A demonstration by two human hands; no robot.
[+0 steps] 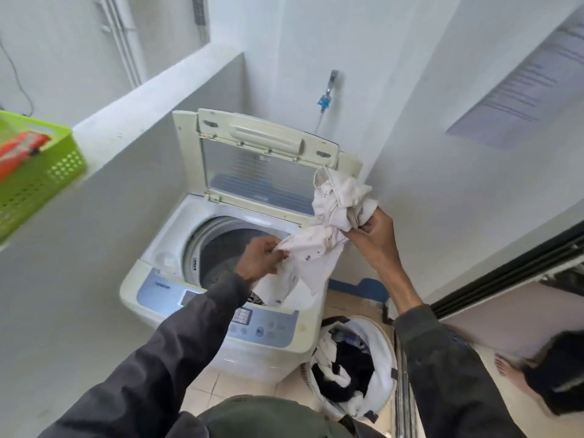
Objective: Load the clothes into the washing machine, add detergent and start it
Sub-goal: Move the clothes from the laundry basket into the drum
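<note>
Two bare hands hold one white garment (pixel 325 216) over an open top-loading washing machine (pixel 202 207). The left hand (pixel 264 259) pinches a lower fold of the cloth between thumb and curled fingers, directly above the mouth of the drum (pixel 227 248). The right hand (pixel 374 233), raised higher and further right, grips the bunched upper part with its fingers closed round it, near the corner of the lid (pixel 262 172), which stands upright at the back. The garment's loose tail hangs down across the front rim, partly outside the tub, just above the control panel (pixel 262 324). The drum is dark inside; whether clothes already lie in it is hard to tell from this angle. On the floor just right of the machine, a white laundry bag (pixel 379 339) holds mixed dark and white clothes, so loading is judged far from finished. A green basket (pixel 47 172) with an orange packet (pixel 22 150) sits on the ledge to the left.

To do this step well, the right hand should bring the bundle across and down until it is centred over the drum, while the left gathers the hanging tail inward before both let go, so nothing drapes over the rim or catches under the lid
</note>
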